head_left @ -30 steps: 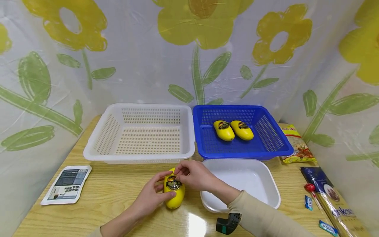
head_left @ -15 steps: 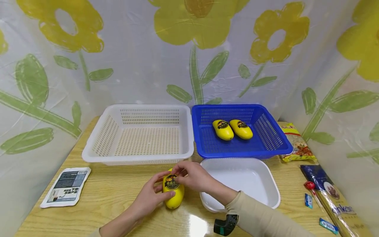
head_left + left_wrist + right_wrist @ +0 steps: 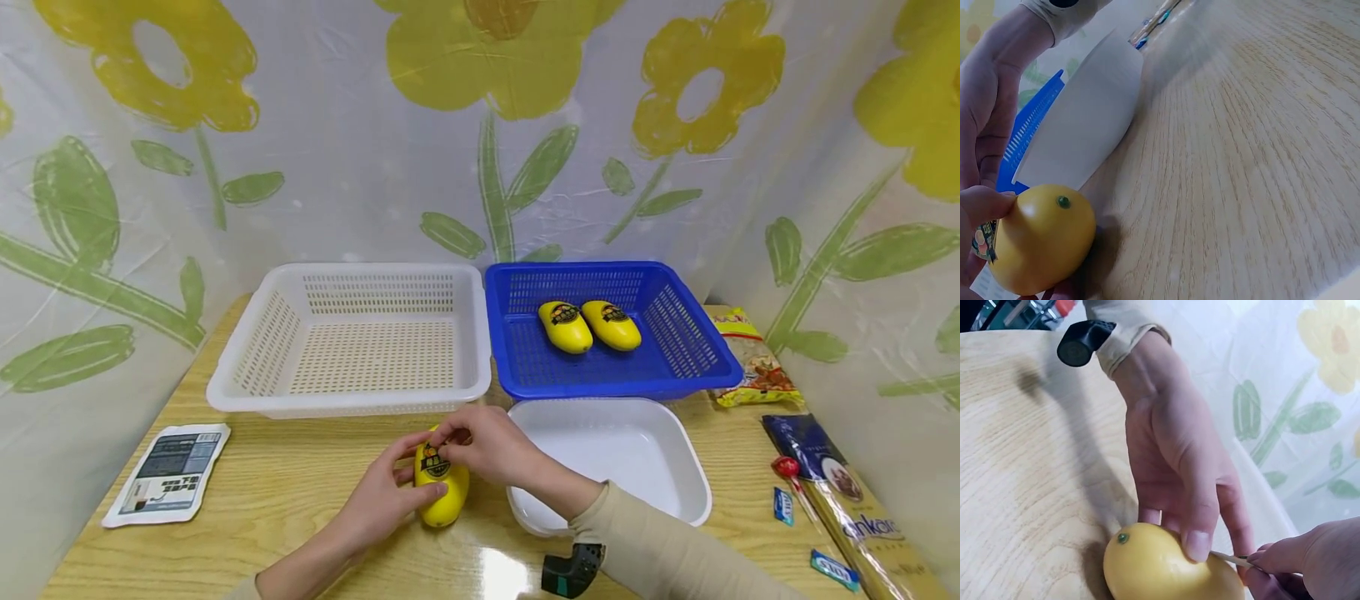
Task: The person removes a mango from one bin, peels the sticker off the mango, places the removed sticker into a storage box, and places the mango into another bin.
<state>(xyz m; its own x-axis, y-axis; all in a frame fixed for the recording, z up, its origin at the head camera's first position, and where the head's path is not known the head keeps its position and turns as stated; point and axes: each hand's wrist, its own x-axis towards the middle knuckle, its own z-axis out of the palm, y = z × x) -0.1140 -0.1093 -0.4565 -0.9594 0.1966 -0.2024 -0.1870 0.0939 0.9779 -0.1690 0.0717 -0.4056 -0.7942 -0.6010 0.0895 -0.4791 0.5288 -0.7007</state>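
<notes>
A yellow mango (image 3: 444,502) with a dark printed label (image 3: 433,463) lies on the table in the head view. My left hand (image 3: 378,500) grips it from the left, thumb across its near part and fingers on the far side. From the right, my right hand (image 3: 483,446) pinches the label's edge. That edge stands off the skin as a thin strip between mango and right fingers (image 3: 1266,562) in the right wrist view. The mango's stem end (image 3: 1064,202) shows in the left wrist view. The right fingers partly cover the label in the head view.
Behind stand a white basket (image 3: 480,333) and a blue basket (image 3: 615,390) holding two labelled mangoes (image 3: 566,329). A white tub (image 3: 693,492) is close to my right forearm. A flat pouch (image 3: 168,475) lies left; packets (image 3: 836,475) and a red lollipop (image 3: 786,467) lie right.
The label's right side has lifted further, and less of the print shows flat on the mango. Both hands stay nearly in place; the head view has shifted slightly.
</notes>
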